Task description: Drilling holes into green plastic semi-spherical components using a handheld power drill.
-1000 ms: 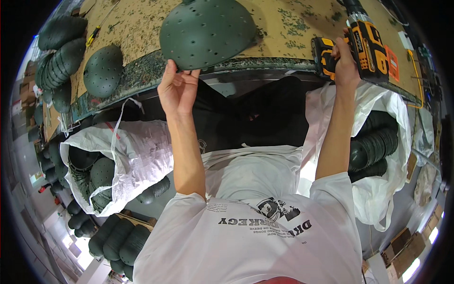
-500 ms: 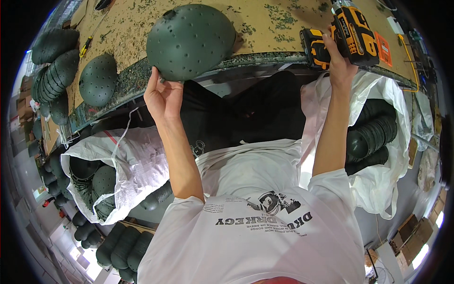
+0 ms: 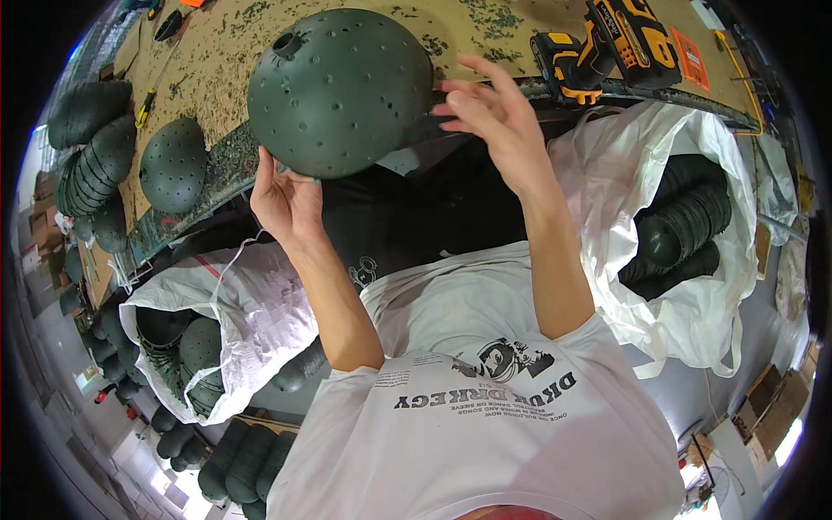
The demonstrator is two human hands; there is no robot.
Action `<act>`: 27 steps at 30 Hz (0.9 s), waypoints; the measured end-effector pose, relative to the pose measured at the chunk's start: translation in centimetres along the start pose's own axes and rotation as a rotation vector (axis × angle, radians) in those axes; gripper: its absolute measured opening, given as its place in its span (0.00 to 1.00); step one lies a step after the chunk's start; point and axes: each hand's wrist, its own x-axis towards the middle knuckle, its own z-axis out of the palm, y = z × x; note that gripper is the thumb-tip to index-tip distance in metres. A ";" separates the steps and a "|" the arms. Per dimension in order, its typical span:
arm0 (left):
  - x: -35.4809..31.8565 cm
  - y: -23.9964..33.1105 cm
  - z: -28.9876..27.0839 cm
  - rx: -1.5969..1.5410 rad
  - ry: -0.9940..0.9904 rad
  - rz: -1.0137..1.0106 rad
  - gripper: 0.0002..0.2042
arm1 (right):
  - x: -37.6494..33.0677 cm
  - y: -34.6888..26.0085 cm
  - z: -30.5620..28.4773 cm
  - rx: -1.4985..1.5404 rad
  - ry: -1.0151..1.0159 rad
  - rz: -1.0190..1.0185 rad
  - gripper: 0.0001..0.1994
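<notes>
A large dark green dome-shaped shell [image 3: 342, 95], dotted with small holes, is tilted up at the table's near edge. My left hand [image 3: 290, 198] pinches its lower left rim between thumb and fingers. Just right of the shell, my right hand [image 3: 498, 117] is empty, with its fingers spread toward the shell's side. Beyond that hand, a yellow and black cordless drill [image 3: 637, 43] lies on the table with its battery [image 3: 568, 69] toward me. A similar, smaller-looking perforated shell [image 3: 173, 165] rests at the table edge to the left.
Green shavings litter the tan tabletop [image 3: 221, 65]. Stacked shells [image 3: 97, 165] and a yellow-handled screwdriver [image 3: 146, 108] are at the left. White sacks with shells inside hang open at left [image 3: 260, 303] and right [image 3: 598, 195]. An orange card [image 3: 691, 59] lies beside the drill.
My right hand has let go of the drill and moved left to the shell. The shell has tilted up and come slightly nearer, still in my left hand.
</notes>
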 end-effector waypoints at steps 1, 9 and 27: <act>-0.2 -0.5 0.4 -0.002 -0.002 -0.004 0.12 | 0.0 -0.3 0.5 -0.002 0.004 -0.003 0.30; -2.1 -1.5 0.2 0.050 0.084 0.098 0.16 | -1.4 -0.3 2.0 -0.136 -0.098 -0.101 0.37; -7.5 -0.4 -4.6 0.048 0.058 0.128 0.21 | -6.1 -2.5 3.1 -0.904 -0.117 -0.219 0.50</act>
